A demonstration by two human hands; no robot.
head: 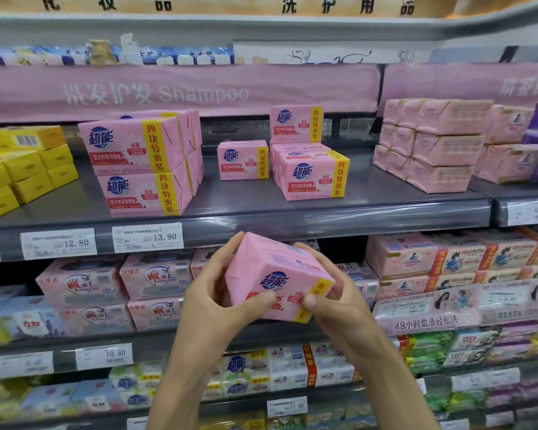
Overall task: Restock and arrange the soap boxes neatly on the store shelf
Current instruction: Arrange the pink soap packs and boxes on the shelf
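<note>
Both hands — left hand (213,301), right hand (339,301) — clasp the pink soap pack (277,279) by its ends; likely firm, slick-wrapped, fairly heavy.

You're holding one pink soap box (274,274) tilted, one corner up, in front of the shelf (292,209) lip. Left grip (212,302): thumb on the printed face, fingers behind. Right grip (333,302): thumb pinching the yellow-banded end. On the shelf there's a two-high stack (131,162) of matching boxes at left, a single box (243,159) set further back, and a cluster (311,175) just right of it with one box (295,124) on top. Yellow boxes (22,169) far left, pale pink packs (432,144) right. The 13.90 price tag (148,237) sits under the left stack.
</note>
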